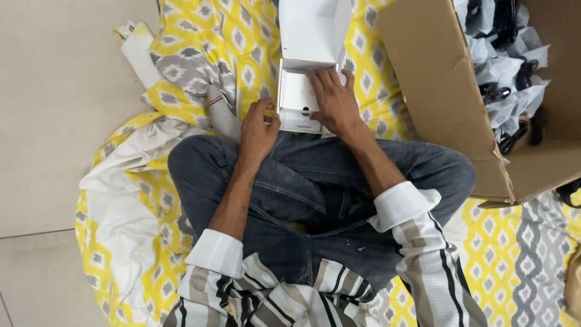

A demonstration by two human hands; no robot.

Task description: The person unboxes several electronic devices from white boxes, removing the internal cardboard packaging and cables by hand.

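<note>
A small white open box (296, 91) rests at my knees on the patterned cloth, its lid (310, 29) flipped up away from me. My right hand (334, 100) lies flat inside the box, pressing on a white insert. My left hand (258, 128) grips the box's near left corner with thumb and fingers. I sit cross-legged in blue jeans (315, 194) with striped sleeves rolled at the cuffs.
A large brown cardboard carton (442, 91) stands open at my right, filled with several dark items in clear plastic bags (505, 66). A yellow, grey and white patterned sheet (200, 42) covers the pale tiled floor (54, 109) under me.
</note>
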